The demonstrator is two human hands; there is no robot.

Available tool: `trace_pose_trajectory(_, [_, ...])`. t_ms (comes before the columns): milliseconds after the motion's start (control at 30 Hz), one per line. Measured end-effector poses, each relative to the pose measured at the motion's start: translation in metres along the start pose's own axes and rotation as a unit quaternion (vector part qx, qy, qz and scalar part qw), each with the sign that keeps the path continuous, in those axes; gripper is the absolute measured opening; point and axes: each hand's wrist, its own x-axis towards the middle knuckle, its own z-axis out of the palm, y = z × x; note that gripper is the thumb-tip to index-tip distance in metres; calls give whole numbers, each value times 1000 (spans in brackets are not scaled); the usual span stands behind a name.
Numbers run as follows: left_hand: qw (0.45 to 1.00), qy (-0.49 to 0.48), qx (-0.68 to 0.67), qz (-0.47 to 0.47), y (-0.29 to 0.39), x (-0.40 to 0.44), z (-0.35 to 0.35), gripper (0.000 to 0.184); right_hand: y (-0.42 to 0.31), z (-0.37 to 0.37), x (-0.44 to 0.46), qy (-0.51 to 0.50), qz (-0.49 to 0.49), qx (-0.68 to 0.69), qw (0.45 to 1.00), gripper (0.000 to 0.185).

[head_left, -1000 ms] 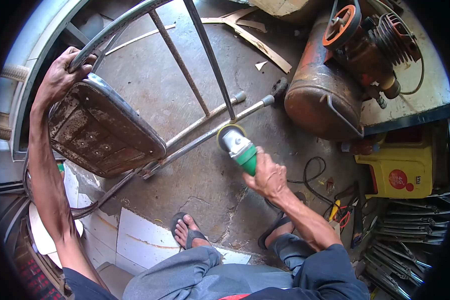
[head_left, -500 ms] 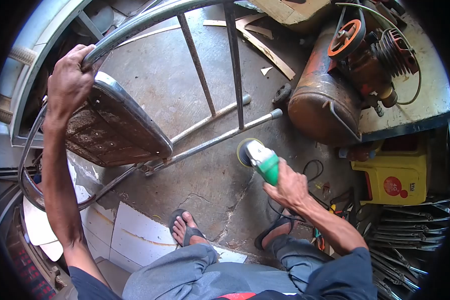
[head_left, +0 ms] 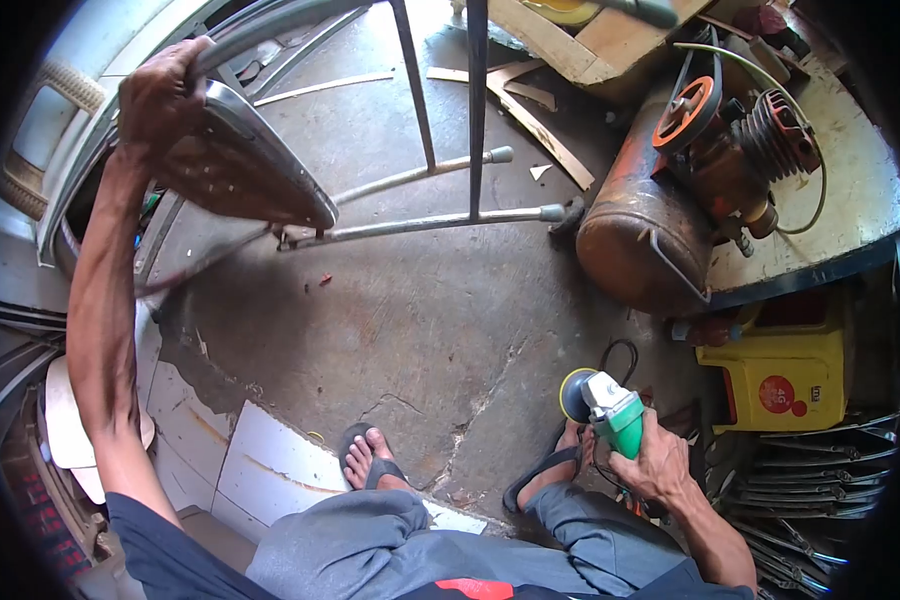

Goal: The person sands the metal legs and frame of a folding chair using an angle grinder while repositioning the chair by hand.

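My left hand [head_left: 162, 100] is wrapped round the curved metal tube of a chair frame [head_left: 420, 225] at the upper left. Just beside that hand is the chair's worn seat panel [head_left: 240, 165], tilted with its brown underside showing. Two straight bars of the frame rise towards the top of the view. At the lower right my right hand [head_left: 660, 462] grips the green body of an angle grinder [head_left: 620, 418]. Its round, yellow-edged disc is above my right foot, apart from the chair frame.
A rusty compressor [head_left: 640, 230] stands at the right by a pale tabletop [head_left: 840, 210]. Below are a yellow plastic stool [head_left: 795, 380] and stacked metal frames [head_left: 820, 465]. Wood strips [head_left: 550, 140] lie on the floor behind the chair; white tiles [head_left: 270, 465] are near my feet.
My right hand has carried the grinder away from the chair frame, down and to the right. My left hand has shifted up and right, and the chair frame and seat have turned with it.
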Motion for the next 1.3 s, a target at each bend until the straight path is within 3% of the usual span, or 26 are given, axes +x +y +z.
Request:
trace_pose_trajectory(100, [990, -38, -118, 69, 0, -13, 8, 35, 0, 0, -4, 4, 33, 7, 999, 64])
trace_pose_trajectory(233, [984, -47, -108, 133, 43, -16, 6, 38, 0, -2, -1, -1, 54, 8, 998, 66])
trace_pose_trajectory(533, [960, -92, -154, 216, 42, -47, -58, 29, 19, -2, -2, -25, 51, 36, 998, 70])
trace_pose_trajectory(700, [966, -104, -108, 208, 47, -80, -93, 34, 36, 1, 5, -45, 38, 35, 998, 69])
trace_pose_trajectory(867, [976, -120, -44, 177, 55, -136, -122, 39, 34, -6, 12, -2, 21, 70, 997, 67])
trace_pose_trajectory(933, [968, -193, -49, 151, 61, -153, -144, 46, 34, -6, 22, -10, 24, 71, 997, 67])
trace_pose_trajectory(1067, [962, -242, -29, 126, 79, -182, -164, 47, 21, -10, 52, -19, -23, 83, 996, 69])
trace_pose_trajectory(1133, [961, -250, -32, 110, 91, -182, -169, 45, 1, -21, 72, -103, -63, 121, 985, 71])
trace_pose_trajectory(1300, [954, -280, -65, 87, 100, -188, -181, 43, -44, -19, 133, -144, -140, 107, 974, 81])
